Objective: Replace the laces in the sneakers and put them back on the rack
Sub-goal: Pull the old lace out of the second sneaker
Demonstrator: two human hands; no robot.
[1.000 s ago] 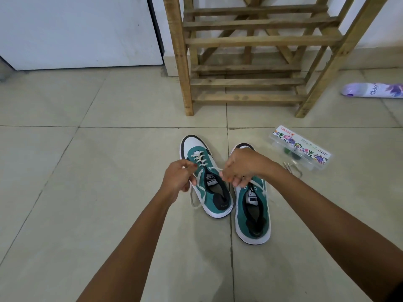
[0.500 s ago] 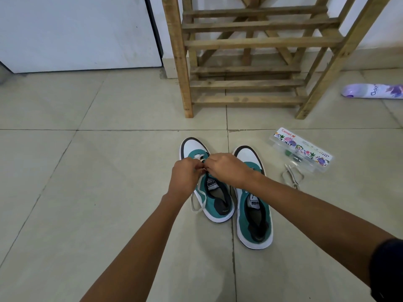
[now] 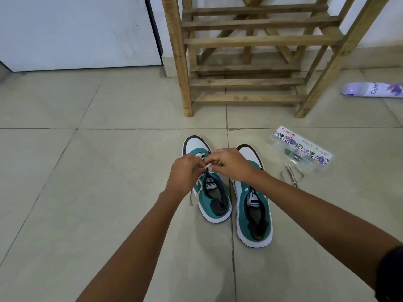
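The lace (image 3: 209, 166) sits over the left sneaker (image 3: 207, 192) on the floor, pinched by the left hand (image 3: 184, 171) and right hand (image 3: 232, 163). It looks soft, light and floppy, so gripping near its stiff tip seems best.

home entryway; tiled floor (image 3: 87, 192); wooden shoe rack (image 3: 246, 62); door (image 3: 76, 31)

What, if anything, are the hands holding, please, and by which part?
Both the left hand and right hand pinch the white lace near its end, over the left sneaker.
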